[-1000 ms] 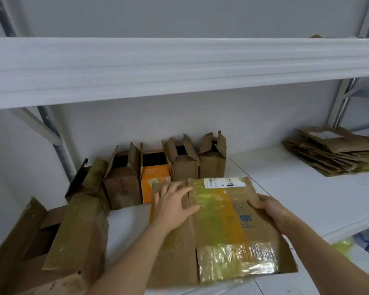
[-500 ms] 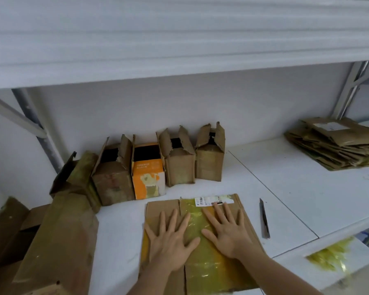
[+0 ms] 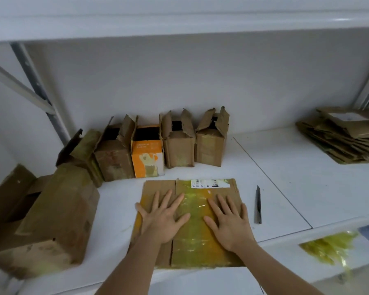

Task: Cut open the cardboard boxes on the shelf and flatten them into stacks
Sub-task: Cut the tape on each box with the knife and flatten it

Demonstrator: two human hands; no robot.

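A flattened cardboard box (image 3: 195,249), covered in yellowish tape with a white label at its far edge, lies flat on the white shelf (image 3: 285,188). My left hand (image 3: 163,218) and my right hand (image 3: 229,222) both rest palm-down on it, fingers spread, holding nothing. A dark knife (image 3: 258,204) lies on the shelf just right of the flattened box. A row of opened boxes stands behind: three brown boxes (image 3: 113,154), (image 3: 179,143), (image 3: 211,141) and an orange-and-white one (image 3: 147,153).
A stack of flattened boxes (image 3: 345,135) lies at the far right of the shelf. Large open brown boxes (image 3: 51,220) crowd the left. Crumpled yellow tape (image 3: 330,245) sits on a lower surface at right. The upper shelf hangs overhead.
The box went from held up between both hands to lying flat on the shelf. My hands then spread apart on top of it, pressing it down.
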